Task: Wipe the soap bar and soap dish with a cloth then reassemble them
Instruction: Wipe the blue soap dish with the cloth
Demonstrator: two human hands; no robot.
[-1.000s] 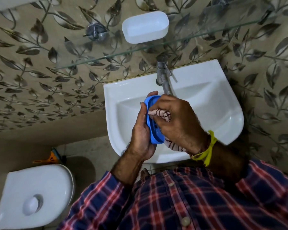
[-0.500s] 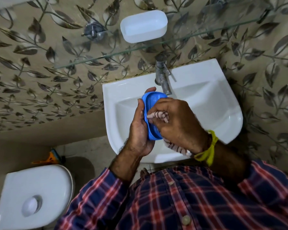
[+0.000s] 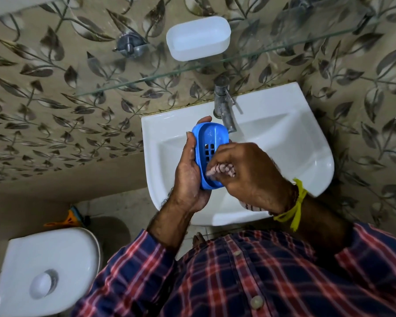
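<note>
A blue slotted soap dish tray (image 3: 210, 143) is held over the sink, its hollow side turned toward me. My left hand (image 3: 189, 172) grips it along its left edge, fingertips showing at the top. My right hand (image 3: 247, 177) pinches a striped cloth (image 3: 222, 170) and presses it into the lower part of the tray; more of the cloth hangs below the wrist. A white outer soap dish (image 3: 198, 38) sits on the glass shelf above. No soap bar is visible.
A white wall sink (image 3: 290, 143) with a steel tap (image 3: 223, 106) lies under my hands. The glass shelf (image 3: 146, 80) runs along the leaf-patterned wall. A white toilet cistern (image 3: 44, 271) stands at lower left, with an orange-handled brush (image 3: 66, 221) behind it.
The blue tray has turned so its slotted inside faces the camera. My right hand with the cloth has slid down from the tray's upper part to its lower end.
</note>
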